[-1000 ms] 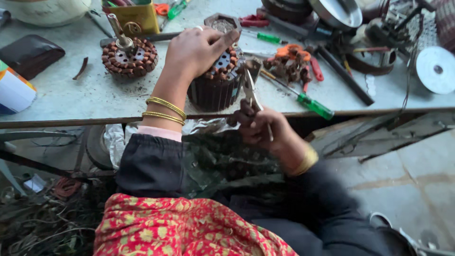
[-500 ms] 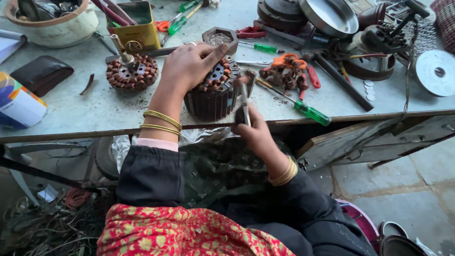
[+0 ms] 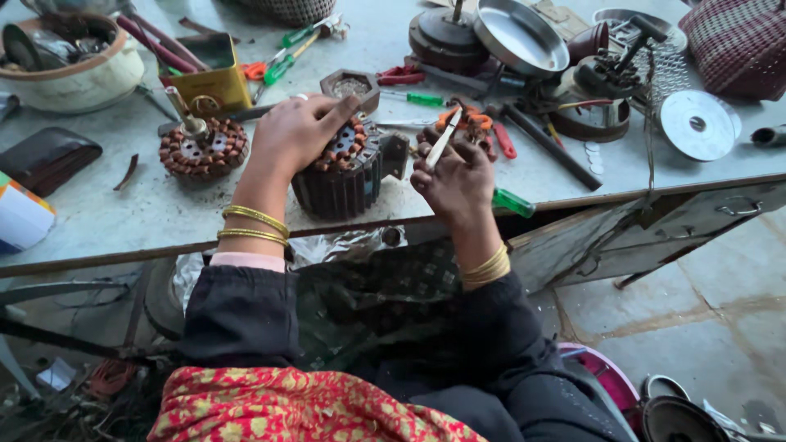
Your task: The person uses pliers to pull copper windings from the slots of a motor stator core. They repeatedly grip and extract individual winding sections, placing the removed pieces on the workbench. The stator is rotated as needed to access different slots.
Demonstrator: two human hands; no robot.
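My left hand (image 3: 293, 131) rests on top of a dark round motor stator with copper windings (image 3: 348, 176), which stands near the front edge of the workbench (image 3: 123, 221). My right hand (image 3: 455, 182) is just right of the stator and grips a thin flat metal tool (image 3: 443, 140) that points up and away from me. Gold bangles show on both wrists. A second wound stator with a shaft (image 3: 201, 148) sits to the left of my left hand.
A yellow tin (image 3: 207, 74), a white bowl of parts (image 3: 70, 69), a dark wallet (image 3: 45, 158), green-handled screwdrivers (image 3: 512, 202), orange pliers (image 3: 475, 123), a steel bowl (image 3: 521, 37) and a silver disc (image 3: 697, 124) crowd the bench. An open drawer (image 3: 655, 225) juts out at right.
My right hand has risen from below the bench edge to beside the stator, with the metal tool in it. My left hand stays on the stator.
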